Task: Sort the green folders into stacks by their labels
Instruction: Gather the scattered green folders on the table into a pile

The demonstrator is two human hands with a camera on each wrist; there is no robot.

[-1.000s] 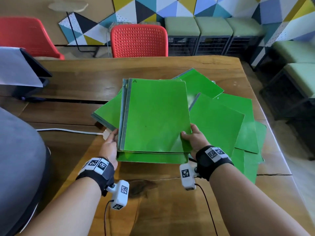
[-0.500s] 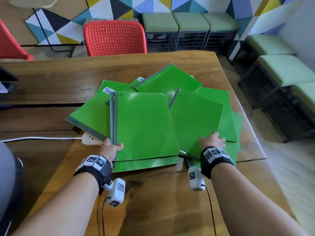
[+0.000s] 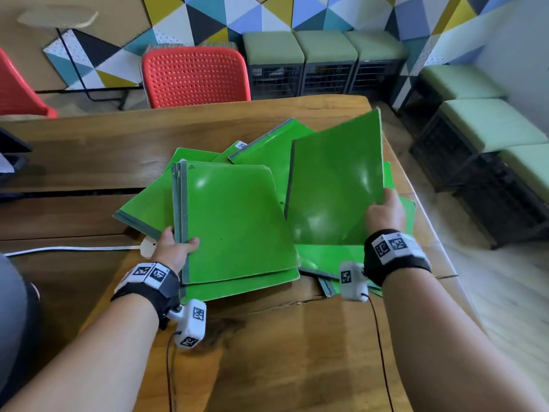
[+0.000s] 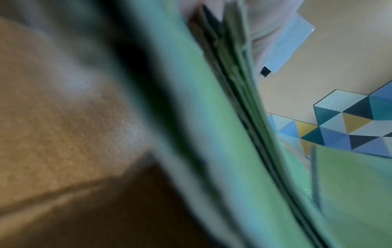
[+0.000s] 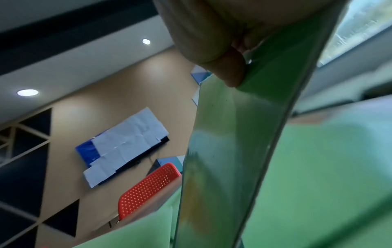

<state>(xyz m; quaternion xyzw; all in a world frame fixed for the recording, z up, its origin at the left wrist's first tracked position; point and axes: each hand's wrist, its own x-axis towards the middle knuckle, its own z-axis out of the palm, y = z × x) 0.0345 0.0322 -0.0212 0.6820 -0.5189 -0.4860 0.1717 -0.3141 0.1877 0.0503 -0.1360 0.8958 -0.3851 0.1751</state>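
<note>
My left hand (image 3: 175, 248) grips the near left corner of a small stack of green folders (image 3: 234, 221), thumb on top by the grey spine; a letter A is written at its far left corner. The same stack shows edge-on in the left wrist view as blurred green folders (image 4: 233, 117). My right hand (image 3: 386, 212) pinches the right edge of a single green folder (image 3: 335, 185), lifted and tilted up off the loose pile (image 3: 267, 144). The right wrist view shows my thumb (image 5: 231, 73) pressed on that folder (image 5: 233, 134). White labels peek from the pile at the back.
The wooden table (image 3: 282, 352) has its right edge just past the pile. A white cable (image 3: 74, 249) runs in from the left to a plug. A red chair (image 3: 193, 77) stands at the far side, green stools (image 3: 326, 49) behind it and to the right.
My right hand moved from the stack to the pile on the right, took one folder by its edge and raised it. The left hand kept hold of the stack.
</note>
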